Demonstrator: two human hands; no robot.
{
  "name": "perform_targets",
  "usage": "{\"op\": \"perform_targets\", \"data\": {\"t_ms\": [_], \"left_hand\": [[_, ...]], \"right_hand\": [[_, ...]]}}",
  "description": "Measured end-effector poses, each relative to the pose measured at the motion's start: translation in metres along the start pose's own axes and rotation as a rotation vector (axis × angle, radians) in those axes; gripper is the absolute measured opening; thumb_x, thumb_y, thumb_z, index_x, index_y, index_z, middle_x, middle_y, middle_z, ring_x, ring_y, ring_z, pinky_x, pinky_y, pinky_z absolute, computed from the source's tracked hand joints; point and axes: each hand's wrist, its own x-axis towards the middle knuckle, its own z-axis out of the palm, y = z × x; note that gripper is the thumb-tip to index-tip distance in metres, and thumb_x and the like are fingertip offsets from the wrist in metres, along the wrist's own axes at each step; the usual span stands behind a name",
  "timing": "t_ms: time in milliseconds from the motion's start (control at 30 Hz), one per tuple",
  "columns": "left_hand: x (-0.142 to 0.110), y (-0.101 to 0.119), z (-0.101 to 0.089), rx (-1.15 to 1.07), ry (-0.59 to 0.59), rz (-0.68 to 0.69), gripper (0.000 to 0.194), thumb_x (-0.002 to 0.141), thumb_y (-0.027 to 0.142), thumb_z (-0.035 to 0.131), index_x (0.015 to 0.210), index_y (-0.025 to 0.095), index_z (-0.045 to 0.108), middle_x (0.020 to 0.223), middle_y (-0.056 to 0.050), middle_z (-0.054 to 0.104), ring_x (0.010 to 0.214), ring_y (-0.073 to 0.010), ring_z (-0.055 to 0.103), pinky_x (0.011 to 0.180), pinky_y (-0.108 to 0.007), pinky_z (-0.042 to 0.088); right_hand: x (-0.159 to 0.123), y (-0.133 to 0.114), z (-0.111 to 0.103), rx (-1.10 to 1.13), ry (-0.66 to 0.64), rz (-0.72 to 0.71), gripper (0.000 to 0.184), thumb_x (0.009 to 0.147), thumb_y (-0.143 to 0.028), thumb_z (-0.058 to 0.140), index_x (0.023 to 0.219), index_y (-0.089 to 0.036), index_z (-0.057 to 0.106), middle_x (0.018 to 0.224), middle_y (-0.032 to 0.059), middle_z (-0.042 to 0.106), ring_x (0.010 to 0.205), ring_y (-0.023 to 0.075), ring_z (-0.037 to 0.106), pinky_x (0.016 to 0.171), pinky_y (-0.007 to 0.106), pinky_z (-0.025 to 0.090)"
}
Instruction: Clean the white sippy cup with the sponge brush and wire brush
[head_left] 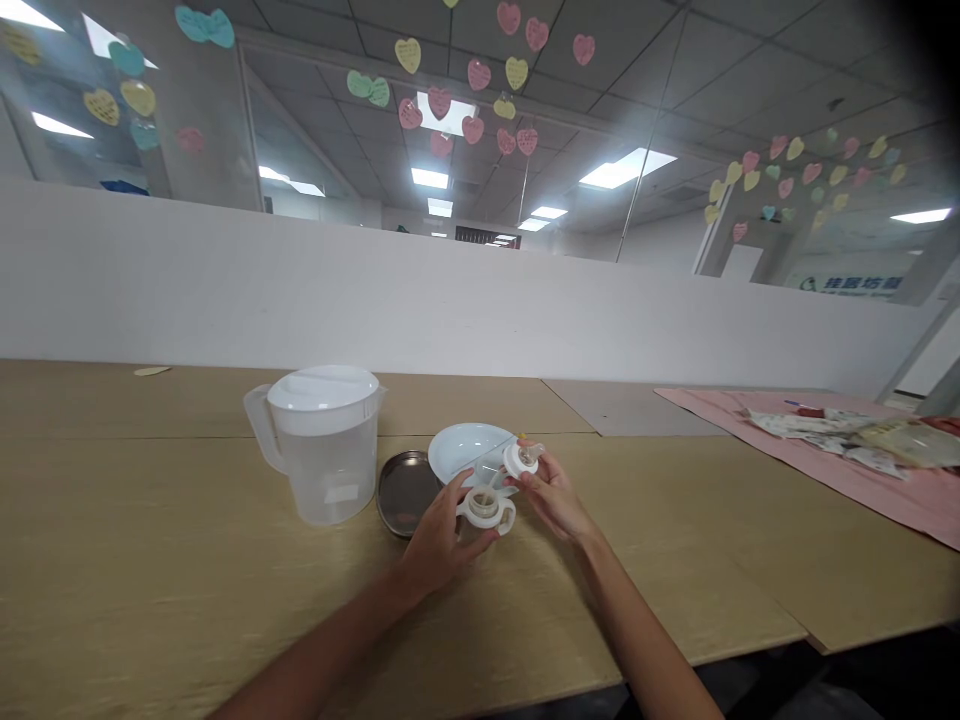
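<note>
Low over the table, my left hand (439,535) is closed around a baby bottle (484,508) with white side handles and an uncovered round mouth. Just above and to the right, my right hand (553,495) pinches a white bottle cap with a clear nipple (521,458). Cap and bottle are apart, though a thin pale tube seems to run down from the cap toward the bottle mouth. Behind both hands sits a white bowl (457,440), partly hidden, with something clear in it. A dark metal tray (405,495) lies beside my left hand, its right part covered.
A lidded clear plastic pitcher (330,450) stands left of the tray. On the right, a pink cloth (720,412) carries plastic packaging (900,440) and papers. A white low wall (450,310) with glass above it borders the wooden table (187,580) at the back.
</note>
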Motion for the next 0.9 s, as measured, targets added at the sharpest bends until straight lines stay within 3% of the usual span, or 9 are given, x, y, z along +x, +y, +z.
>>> {"op": "perform_targets", "data": {"t_ms": [133, 267, 567, 767, 900], "left_hand": [[0.0, 0.001, -0.001, 0.039, 0.007, 0.01, 0.065, 0.069, 0.038, 0.06, 0.124, 0.019, 0.032, 0.11, -0.009, 0.054, 0.1, -0.0215, 0.053, 0.087, -0.037, 0.041], [-0.001, 0.003, -0.001, 0.026, -0.007, -0.004, 0.064, 0.069, 0.037, 0.06, 0.124, 0.019, 0.032, 0.112, -0.009, 0.054, 0.1, -0.0207, 0.053, 0.086, -0.035, 0.042], [-0.001, 0.003, -0.002, 0.041, 0.003, 0.003, 0.061, 0.069, 0.038, 0.06, 0.123, 0.019, 0.036, 0.119, -0.01, 0.05, 0.106, -0.022, 0.05, 0.088, -0.036, 0.042], [-0.001, -0.001, -0.001, 0.066, 0.014, 0.057, 0.059, 0.071, 0.039, 0.058, 0.122, 0.018, 0.036, 0.121, -0.01, 0.048, 0.109, -0.0218, 0.047, 0.092, -0.036, 0.039], [-0.002, -0.002, -0.001, 0.077, 0.013, 0.049, 0.059, 0.071, 0.04, 0.058, 0.121, 0.018, 0.036, 0.121, -0.011, 0.048, 0.109, -0.0224, 0.048, 0.091, -0.037, 0.039]], "right_hand": [[0.002, -0.001, -0.006, 0.204, 0.083, -0.052, 0.041, 0.055, -0.025, 0.074, 0.094, -0.026, 0.059, 0.095, -0.0011, 0.062, 0.087, 0.0149, 0.059, 0.085, 0.034, 0.047], [0.005, -0.005, -0.013, 0.362, 0.195, -0.119, 0.037, 0.056, -0.028, 0.074, 0.089, -0.027, 0.061, 0.094, -0.0033, 0.063, 0.093, 0.0117, 0.057, 0.095, 0.03, 0.042], [0.013, 0.004, -0.016, 0.414, 0.343, -0.095, 0.03, 0.06, -0.019, 0.071, 0.086, -0.023, 0.056, 0.093, -0.0034, 0.063, 0.096, 0.0102, 0.057, 0.092, 0.025, 0.045], [0.018, 0.02, -0.022, 0.166, 0.467, -0.118, 0.041, 0.055, -0.019, 0.072, 0.09, -0.023, 0.051, 0.09, -0.0033, 0.062, 0.089, 0.0107, 0.059, 0.086, 0.027, 0.046], [0.017, 0.029, -0.022, -0.337, 0.446, -0.232, 0.035, 0.059, -0.026, 0.067, 0.089, -0.021, 0.052, 0.089, 0.0, 0.059, 0.084, 0.0145, 0.057, 0.081, 0.032, 0.045]]}}
